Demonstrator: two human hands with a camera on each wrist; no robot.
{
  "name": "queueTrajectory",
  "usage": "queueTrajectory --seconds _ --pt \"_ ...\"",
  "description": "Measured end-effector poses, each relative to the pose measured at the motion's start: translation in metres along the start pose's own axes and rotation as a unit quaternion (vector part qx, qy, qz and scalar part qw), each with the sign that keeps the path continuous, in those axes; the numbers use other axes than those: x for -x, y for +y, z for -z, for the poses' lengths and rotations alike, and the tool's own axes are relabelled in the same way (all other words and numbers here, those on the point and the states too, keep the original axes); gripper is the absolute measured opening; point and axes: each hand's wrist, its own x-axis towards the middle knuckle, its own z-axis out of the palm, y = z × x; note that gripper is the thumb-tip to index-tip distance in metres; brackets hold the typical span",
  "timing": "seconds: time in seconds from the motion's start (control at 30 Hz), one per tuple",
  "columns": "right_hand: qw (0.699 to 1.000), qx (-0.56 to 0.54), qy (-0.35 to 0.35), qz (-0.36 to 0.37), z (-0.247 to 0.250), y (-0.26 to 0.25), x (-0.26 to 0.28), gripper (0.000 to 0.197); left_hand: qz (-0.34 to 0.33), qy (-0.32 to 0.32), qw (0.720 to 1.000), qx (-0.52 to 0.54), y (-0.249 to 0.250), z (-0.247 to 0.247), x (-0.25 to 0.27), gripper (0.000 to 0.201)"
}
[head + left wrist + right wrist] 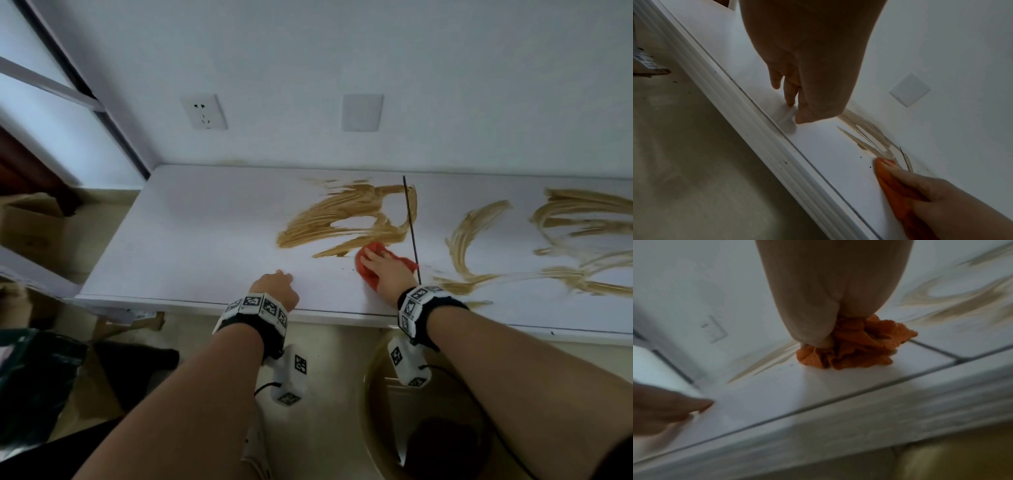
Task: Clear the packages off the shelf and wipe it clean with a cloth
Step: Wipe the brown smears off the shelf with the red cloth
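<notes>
A long white shelf (188,240) runs along the wall, with no packages on it. Broad brown smears (342,212) streak its middle, and more smears (582,233) lie to the right. My right hand (380,265) presses a bunched orange cloth (370,279) flat against the shelf at the lower edge of the middle smear, fingers stretched over it. The right wrist view shows the cloth (857,347) crumpled under the palm. My left hand (275,287) rests near the front edge, holding nothing, its loosely curled fingertips (791,104) touching the bare surface.
A dark seam (411,226) crosses the shelf just right of the cloth. A socket (204,111) and a blank plate (361,112) sit on the wall above. A cardboard box (27,222) stands on the floor at left, a round tub (428,428) below the shelf.
</notes>
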Motion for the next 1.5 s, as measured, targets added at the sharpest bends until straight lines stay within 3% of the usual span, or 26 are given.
queueTrajectory --seconds 0.17,0.27,0.33,0.47,0.67,0.93,1.03,1.17,1.27,1.5 --pt "0.994 0.003 -0.003 0.112 -0.018 -0.042 0.019 0.067 -0.002 0.0 1.0 -0.008 0.003 0.003 -0.001 0.05" --pt "0.987 0.004 -0.034 0.156 -0.026 -0.032 0.033 0.066 0.007 -0.012 1.0 -0.011 0.002 0.004 -0.003 0.05" --pt "0.99 -0.038 -0.028 0.136 -0.025 -0.012 0.039 0.063 0.011 -0.02 1.0 -0.006 -0.001 0.004 -0.003 0.051" --pt "0.998 -0.064 0.007 0.02 -0.009 0.024 0.029 0.062 0.005 -0.025 1.0 -0.005 -0.006 0.005 0.001 0.054" --pt "0.995 -0.06 -0.078 -0.03 0.003 0.002 -0.012 0.082 -0.005 -0.027 0.999 0.019 -0.01 0.007 0.002 0.057" --pt "0.988 0.007 -0.094 0.123 -0.006 -0.075 -0.004 0.069 0.0 -0.016 0.998 0.061 -0.012 0.002 0.001 0.06" --pt "0.976 -0.022 -0.121 0.177 -0.009 -0.074 0.013 0.066 0.007 -0.017 0.997 0.072 -0.012 0.003 0.001 0.061" --pt "0.981 -0.114 -0.1 0.12 0.0 -0.034 0.035 0.06 0.011 -0.027 0.998 0.063 -0.013 0.004 0.001 0.059" --pt "0.992 -0.102 -0.062 0.048 0.022 -0.015 0.04 0.063 0.01 -0.025 0.998 0.061 -0.016 0.004 0.0 0.058" --pt "0.993 -0.066 -0.096 0.022 0.026 -0.044 -0.012 0.08 -0.011 -0.017 0.997 0.074 -0.024 0.001 -0.005 0.058"
